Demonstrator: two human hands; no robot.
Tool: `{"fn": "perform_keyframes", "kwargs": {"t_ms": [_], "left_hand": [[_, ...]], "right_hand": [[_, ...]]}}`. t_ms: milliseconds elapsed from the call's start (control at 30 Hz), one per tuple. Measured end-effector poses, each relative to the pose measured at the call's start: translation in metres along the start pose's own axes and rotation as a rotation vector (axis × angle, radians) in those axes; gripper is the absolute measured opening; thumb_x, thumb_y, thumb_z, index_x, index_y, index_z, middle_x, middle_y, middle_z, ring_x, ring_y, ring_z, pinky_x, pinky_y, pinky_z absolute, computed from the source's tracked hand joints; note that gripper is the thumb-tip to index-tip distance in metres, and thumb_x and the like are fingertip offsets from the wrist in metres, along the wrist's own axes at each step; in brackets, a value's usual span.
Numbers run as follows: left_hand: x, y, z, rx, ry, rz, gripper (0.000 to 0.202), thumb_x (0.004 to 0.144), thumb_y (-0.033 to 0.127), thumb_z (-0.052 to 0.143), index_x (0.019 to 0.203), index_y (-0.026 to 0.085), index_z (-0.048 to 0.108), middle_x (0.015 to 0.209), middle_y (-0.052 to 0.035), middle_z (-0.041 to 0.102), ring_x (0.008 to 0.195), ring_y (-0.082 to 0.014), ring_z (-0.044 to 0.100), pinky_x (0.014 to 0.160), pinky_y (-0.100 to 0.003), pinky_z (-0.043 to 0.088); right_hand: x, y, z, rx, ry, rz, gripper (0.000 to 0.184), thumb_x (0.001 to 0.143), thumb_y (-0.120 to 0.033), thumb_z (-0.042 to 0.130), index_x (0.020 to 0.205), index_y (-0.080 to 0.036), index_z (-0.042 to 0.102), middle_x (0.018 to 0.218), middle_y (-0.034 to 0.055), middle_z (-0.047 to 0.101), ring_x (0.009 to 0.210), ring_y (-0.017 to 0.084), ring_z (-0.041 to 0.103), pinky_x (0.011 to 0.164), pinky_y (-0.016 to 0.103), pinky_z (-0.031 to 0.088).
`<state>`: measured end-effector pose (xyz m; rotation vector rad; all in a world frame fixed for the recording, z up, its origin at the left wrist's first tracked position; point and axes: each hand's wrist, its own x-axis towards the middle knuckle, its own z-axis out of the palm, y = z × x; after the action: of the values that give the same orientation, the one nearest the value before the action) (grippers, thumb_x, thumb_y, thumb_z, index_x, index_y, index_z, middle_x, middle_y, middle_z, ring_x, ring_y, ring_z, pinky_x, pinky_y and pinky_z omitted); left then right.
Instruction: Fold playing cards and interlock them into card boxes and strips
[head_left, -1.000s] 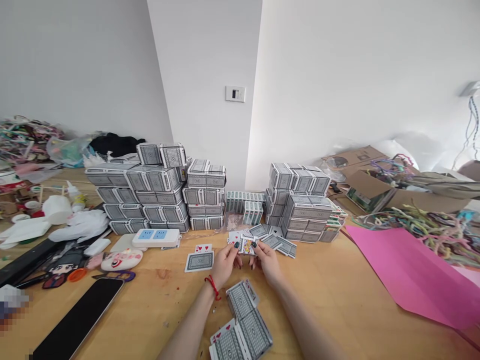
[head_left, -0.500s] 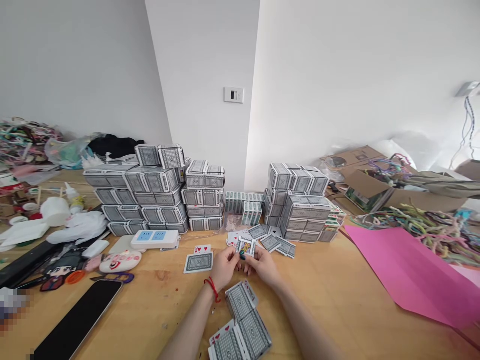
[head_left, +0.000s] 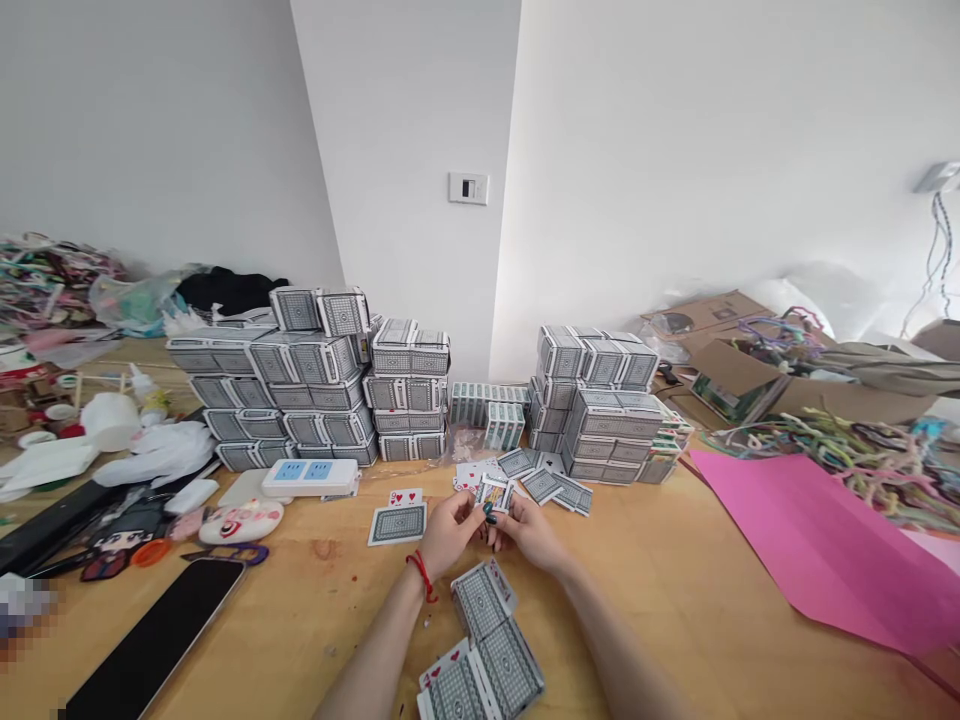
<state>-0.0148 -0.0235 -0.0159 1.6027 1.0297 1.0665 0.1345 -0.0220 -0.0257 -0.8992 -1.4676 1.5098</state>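
A few playing cards point(head_left: 493, 492) are held face up just above the counter point(head_left: 675, 590), about midway along its width and a little in from the near edge. The left hand point(head_left: 448, 535) and the right hand point(head_left: 531, 530) meet under them, each closed narrowly on the little packet, thumbs and fingertips pinching its lower edge. How many cards are in the packet is too small to tell.

For handling such a thin packet well, I judge that a light pinch at the edges serves best, with one hand steadying while the other thumb slides a single card off, so that none bend or drop onto the cards below.

Just beyond the hands, toward the far edge, loose cards point(head_left: 551, 485) lie scattered, mostly face down. To the left lies a face-down card point(head_left: 397, 523) with a hearts card point(head_left: 406, 497) touching its far side. Near the front edge, between the forearms, sit piles of face-down cards point(head_left: 484, 630).

Along the far edge stand stacks of boxed decks point(head_left: 315, 385), with a white power strip point(head_left: 311, 477) before them. A phone point(head_left: 154, 645) lies at the near left corner, a pink paper sheet point(head_left: 810, 545) at the right.
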Motion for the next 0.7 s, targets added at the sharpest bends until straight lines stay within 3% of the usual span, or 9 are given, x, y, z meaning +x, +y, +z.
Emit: {"fn": "perform_keyframes", "kwargs": {"t_ms": [267, 400, 700], "left_hand": [[-0.0010, -0.0003, 0.0016, 0.070, -0.012, -0.002, 0.024, 0.074, 0.039, 0.048, 0.070, 0.015, 0.049, 0.056, 0.0028, 0.049, 0.050, -0.0087, 0.044, 0.048, -0.020, 0.034], [-0.0004, -0.0012, 0.0021, 0.105, -0.029, -0.015, 0.027, 0.074, 0.040, 0.046, 0.064, 0.015, 0.048, 0.051, 0.0031, 0.048, 0.047, -0.0089, 0.043, 0.045, -0.020, 0.033], [-0.0003, -0.0100, 0.0036, 0.360, 0.086, 0.008, 0.032, 0.076, 0.042, 0.040, 0.060, 0.016, 0.049, 0.051, 0.0021, 0.050, 0.048, -0.0100, 0.043, 0.045, -0.021, 0.028]], "right_hand": [[-0.0031, -0.0040, 0.0001, -0.005, -0.027, -0.002, 0.030, 0.071, -0.045, 0.055, 0.075, -0.017, 0.044, 0.055, -0.0015, 0.059, 0.042, 0.009, 0.053, 0.042, 0.021, 0.038], [-0.0038, -0.0064, 0.0034, -0.019, -0.040, -0.011, 0.030, 0.071, -0.045, 0.056, 0.077, -0.017, 0.046, 0.056, -0.0018, 0.059, 0.044, 0.010, 0.053, 0.043, 0.021, 0.040], [-0.0047, -0.0083, 0.0036, -0.054, -0.016, 0.047, 0.035, 0.072, -0.049, 0.050, 0.081, -0.016, 0.046, 0.062, 0.0015, 0.063, 0.043, 0.009, 0.054, 0.043, 0.021, 0.040]]}}
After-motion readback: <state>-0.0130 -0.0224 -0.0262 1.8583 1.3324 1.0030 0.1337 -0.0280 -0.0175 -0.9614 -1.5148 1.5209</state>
